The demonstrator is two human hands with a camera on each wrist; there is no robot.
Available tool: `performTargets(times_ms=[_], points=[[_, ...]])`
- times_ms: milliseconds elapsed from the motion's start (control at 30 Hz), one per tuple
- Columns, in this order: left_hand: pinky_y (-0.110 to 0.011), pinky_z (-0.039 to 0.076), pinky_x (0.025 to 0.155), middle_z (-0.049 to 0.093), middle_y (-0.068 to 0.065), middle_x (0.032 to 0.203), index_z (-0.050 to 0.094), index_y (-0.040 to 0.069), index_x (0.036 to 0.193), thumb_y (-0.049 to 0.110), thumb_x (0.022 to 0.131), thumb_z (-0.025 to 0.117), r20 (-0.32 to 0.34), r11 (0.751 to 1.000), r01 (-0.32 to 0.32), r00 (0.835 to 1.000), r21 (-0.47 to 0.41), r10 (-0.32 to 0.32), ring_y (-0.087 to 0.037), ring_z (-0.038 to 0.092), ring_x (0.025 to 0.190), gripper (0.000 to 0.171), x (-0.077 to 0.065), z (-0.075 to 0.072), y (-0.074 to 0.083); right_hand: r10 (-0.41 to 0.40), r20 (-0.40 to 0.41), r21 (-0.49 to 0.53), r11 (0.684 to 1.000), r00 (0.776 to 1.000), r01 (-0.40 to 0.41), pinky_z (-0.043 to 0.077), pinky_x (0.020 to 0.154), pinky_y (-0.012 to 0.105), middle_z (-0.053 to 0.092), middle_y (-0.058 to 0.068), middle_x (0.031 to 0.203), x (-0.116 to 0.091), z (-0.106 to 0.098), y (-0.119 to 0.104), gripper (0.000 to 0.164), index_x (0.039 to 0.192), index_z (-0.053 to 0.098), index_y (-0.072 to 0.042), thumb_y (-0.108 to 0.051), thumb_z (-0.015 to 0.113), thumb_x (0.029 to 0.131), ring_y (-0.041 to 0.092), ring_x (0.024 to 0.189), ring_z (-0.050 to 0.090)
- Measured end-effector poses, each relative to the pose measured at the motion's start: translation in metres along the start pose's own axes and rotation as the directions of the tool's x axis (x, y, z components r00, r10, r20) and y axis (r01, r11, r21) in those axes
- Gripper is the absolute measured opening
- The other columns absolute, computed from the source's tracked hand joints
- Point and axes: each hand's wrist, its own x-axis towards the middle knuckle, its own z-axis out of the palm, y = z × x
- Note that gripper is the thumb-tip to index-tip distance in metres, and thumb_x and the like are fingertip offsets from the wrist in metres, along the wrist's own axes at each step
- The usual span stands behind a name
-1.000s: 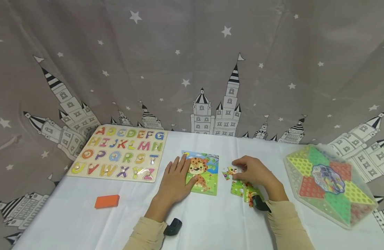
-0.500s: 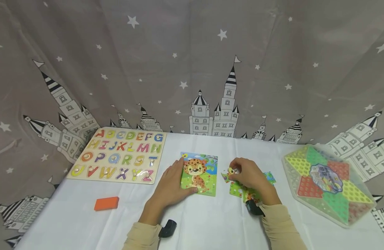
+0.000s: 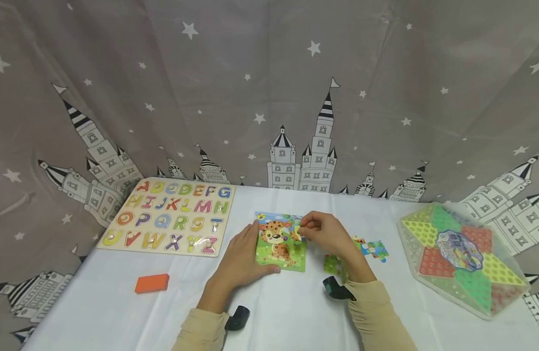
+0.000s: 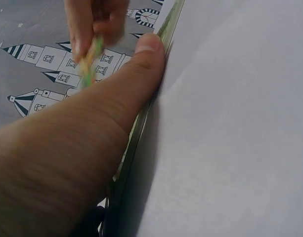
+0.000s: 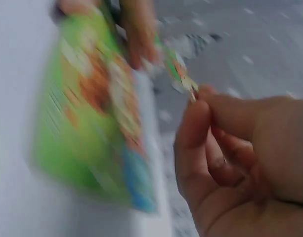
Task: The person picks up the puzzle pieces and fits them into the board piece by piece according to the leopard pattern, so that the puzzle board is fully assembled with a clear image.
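A picture puzzle board with a cartoon leopard lies mid-table. My left hand rests along its left side, fingers extended and thumb stretched along the bottom edge. The left wrist view shows that thumb against the board's edge. My right hand pinches a small jigsaw piece between thumb and forefinger, over the board's upper right part. Seen edge-on and blurred in the right wrist view, the piece sticks out from the fingertips. Loose jigsaw pieces lie right of my hand; a green piece is partly hidden beneath the wrist.
An alphabet peg board lies at the back left, with an orange block in front of it. On the right is a hexagonal clear case with coloured triangles. A grey castle-print cloth hangs behind the white table.
My right hand has moved left from the loose pieces to the board, carrying the pinched jigsaw piece. More loose pieces are uncovered. My left hand's fingers slid off the picture to the board's left edge.
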Motion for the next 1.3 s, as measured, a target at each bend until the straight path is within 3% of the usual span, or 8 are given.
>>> performTargets(times_ms=[167, 400, 700, 833, 1000, 1100, 1200, 1300], points=[[-0.054, 0.027, 0.126, 0.035, -0.013, 0.166, 0.011, 0.007, 0.165, 0.077, 0.067, 0.078, -0.030, 1.000, 0.004, 1.000, 0.020, -0.003, -0.032, 0.029, 0.155, 0.137, 0.003, 0.002, -0.001, 0.032, -0.022, 0.000, 0.999, 0.999, -0.032, 0.052, 0.067, 0.024, 0.076, 0.001, 0.088, 0.019, 0.045, -0.015, 0.013, 0.102, 0.072, -0.012, -0.021, 0.074, 0.093, 0.011, 0.074, 0.068], [-0.054, 0.028, 0.125, 0.036, -0.012, 0.165, 0.015, 0.006, 0.164, 0.074, 0.068, 0.080, -0.049, 1.000, -0.017, 0.999, 0.025, 0.018, -0.032, 0.031, 0.154, 0.134, 0.001, 0.001, 0.001, -0.003, -0.179, -0.074, 0.997, 0.984, -0.010, 0.054, 0.066, 0.025, 0.078, 0.002, 0.085, 0.028, 0.081, -0.018, 0.007, 0.093, 0.077, -0.010, -0.014, 0.074, 0.088, 0.011, 0.075, 0.067], [-0.055, 0.028, 0.125, 0.035, -0.012, 0.166, 0.015, 0.006, 0.164, 0.070, 0.070, 0.081, -0.046, 0.999, -0.020, 0.999, 0.026, 0.021, -0.032, 0.030, 0.154, 0.131, 0.000, -0.003, 0.005, -0.082, -0.093, -0.231, 0.971, 0.992, 0.059, 0.054, 0.075, 0.030, 0.075, 0.007, 0.103, 0.021, 0.085, -0.026, 0.034, 0.115, 0.075, -0.003, -0.018, 0.083, 0.085, 0.012, 0.082, 0.059], [-0.055, 0.027, 0.125, 0.032, -0.011, 0.167, 0.015, 0.006, 0.164, 0.070, 0.071, 0.081, -0.038, 0.999, -0.023, 0.999, 0.025, 0.024, -0.032, 0.029, 0.155, 0.131, 0.000, -0.002, 0.004, -0.114, -0.093, -0.291, 0.953, 0.989, 0.082, 0.057, 0.077, 0.033, 0.076, 0.010, 0.103, 0.022, 0.088, -0.028, 0.032, 0.114, 0.076, -0.001, -0.017, 0.082, 0.086, 0.015, 0.081, 0.063], [-0.054, 0.027, 0.125, 0.034, -0.010, 0.167, 0.017, 0.008, 0.164, 0.069, 0.071, 0.081, -0.043, 0.999, -0.031, 0.999, 0.020, 0.032, -0.032, 0.029, 0.155, 0.129, -0.001, -0.001, 0.003, -0.133, -0.066, -0.376, 0.921, 0.989, 0.099, 0.058, 0.089, 0.041, 0.076, 0.012, 0.106, 0.022, 0.088, -0.030, 0.030, 0.112, 0.077, -0.002, -0.020, 0.081, 0.088, 0.024, 0.097, 0.069], [-0.054, 0.027, 0.125, 0.038, -0.009, 0.165, 0.020, 0.011, 0.164, 0.069, 0.071, 0.081, -0.046, 0.999, -0.031, 0.998, 0.019, 0.032, -0.033, 0.029, 0.155, 0.125, -0.001, -0.001, 0.002, -0.154, -0.053, -0.404, 0.907, 0.987, 0.119, 0.058, 0.088, 0.042, 0.075, 0.012, 0.102, 0.021, 0.087, -0.031, 0.027, 0.109, 0.078, -0.002, -0.020, 0.080, 0.088, 0.026, 0.098, 0.068], [-0.056, 0.029, 0.124, 0.041, -0.009, 0.163, 0.023, 0.014, 0.164, 0.070, 0.072, 0.080, -0.044, 1.000, -0.022, 0.999, 0.020, 0.023, -0.034, 0.029, 0.154, 0.122, -0.001, 0.000, 0.002, -0.155, -0.024, -0.377, 0.916, 0.988, 0.135, 0.057, 0.085, 0.040, 0.074, 0.010, 0.102, 0.020, 0.081, -0.028, 0.029, 0.113, 0.077, -0.003, -0.019, 0.079, 0.089, 0.022, 0.094, 0.065], [-0.056, 0.029, 0.124, 0.040, -0.011, 0.163, 0.021, 0.014, 0.164, 0.072, 0.072, 0.078, -0.033, 1.000, -0.010, 0.999, 0.029, 0.011, -0.035, 0.029, 0.155, 0.123, -0.001, 0.001, 0.002, -0.134, -0.001, -0.316, 0.940, 0.991, 0.127, 0.057, 0.085, 0.037, 0.074, 0.008, 0.106, 0.014, 0.062, -0.019, 0.035, 0.121, 0.074, -0.005, -0.020, 0.079, 0.089, 0.018, 0.093, 0.064]])
